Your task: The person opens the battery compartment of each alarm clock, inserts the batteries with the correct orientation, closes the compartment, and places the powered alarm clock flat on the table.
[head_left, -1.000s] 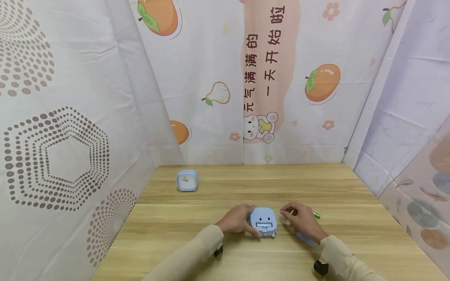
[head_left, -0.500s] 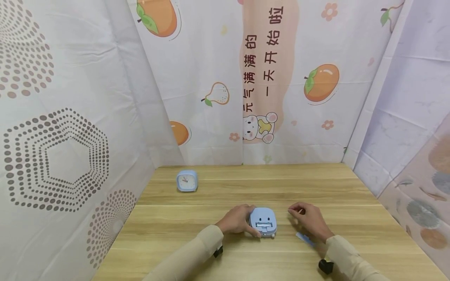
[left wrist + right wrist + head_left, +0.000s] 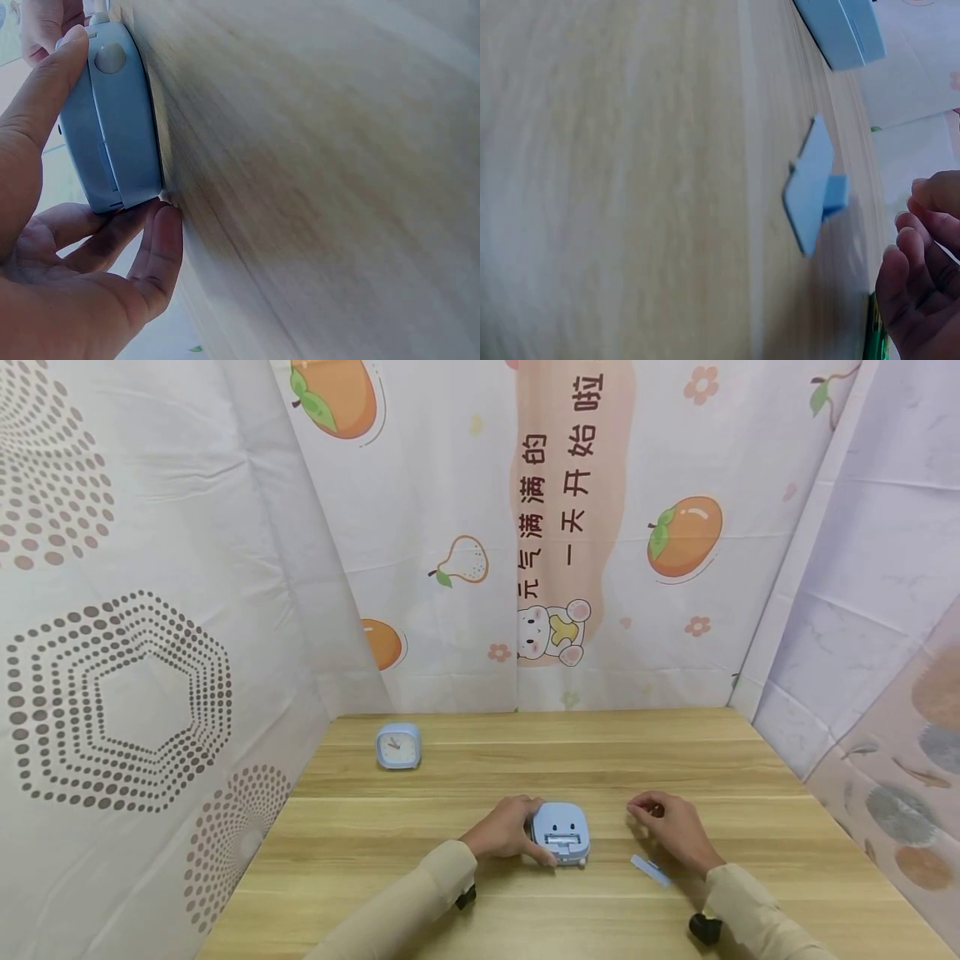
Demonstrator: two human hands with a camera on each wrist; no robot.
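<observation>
My left hand (image 3: 508, 832) grips a light-blue alarm clock (image 3: 561, 812) by its left side, thumb at the near edge. The clock lies with its back facing up. Its battery slot stands uncovered, with a battery (image 3: 562, 840) in it. In the left wrist view, two pale round feet (image 3: 109, 58) show on the clock's side. To the clock's right, my right hand (image 3: 672, 829) hovers with loosely curled fingers and nothing visible in them. A small blue battery cover (image 3: 810, 187) lies below that hand. Beside the fingers in the right wrist view is a green battery (image 3: 873, 334).
Another light-blue clock (image 3: 398, 747) stands upright at the back left of the wooden table (image 3: 480, 760). Printed curtains (image 3: 465, 627) hang around the back and sides of the table.
My right hand has moved right, away from the clock, uncovering more of the battery cover. The green battery seen beyond it earlier is hidden in the head view. My left hand keeps its grip.
</observation>
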